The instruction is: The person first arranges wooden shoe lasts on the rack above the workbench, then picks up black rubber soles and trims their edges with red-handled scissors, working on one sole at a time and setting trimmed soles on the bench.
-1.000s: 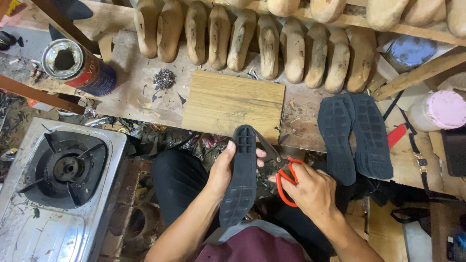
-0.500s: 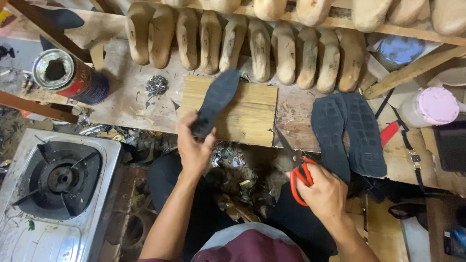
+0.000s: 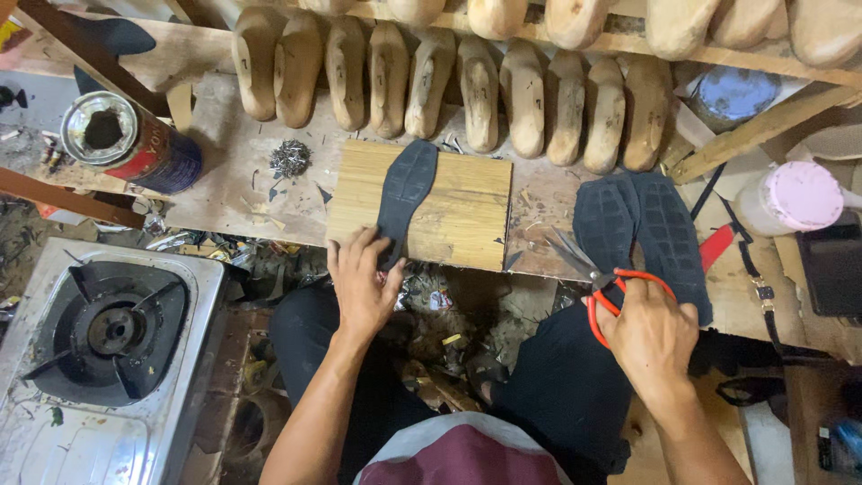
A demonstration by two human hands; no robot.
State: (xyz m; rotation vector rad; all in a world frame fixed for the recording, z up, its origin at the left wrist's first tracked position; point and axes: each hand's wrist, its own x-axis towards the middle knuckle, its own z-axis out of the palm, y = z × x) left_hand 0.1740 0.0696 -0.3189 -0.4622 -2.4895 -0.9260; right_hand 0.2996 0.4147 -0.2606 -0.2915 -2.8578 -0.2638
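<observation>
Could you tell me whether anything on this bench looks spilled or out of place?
A loose heap of small nails lies spilled on the workbench, left of the wooden board; dark offcuts are scattered beside it.

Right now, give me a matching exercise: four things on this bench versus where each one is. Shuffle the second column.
Things:
1. black sole
2. scissors
3. open can
4. pile of small nails

Places:
A. in the right hand
B. far left of the bench, by the gas stove
C. on the wooden board, left hand on its near end
D. between the can and the board

Pairs: 1-C, 2-A, 3-B, 4-D
</observation>
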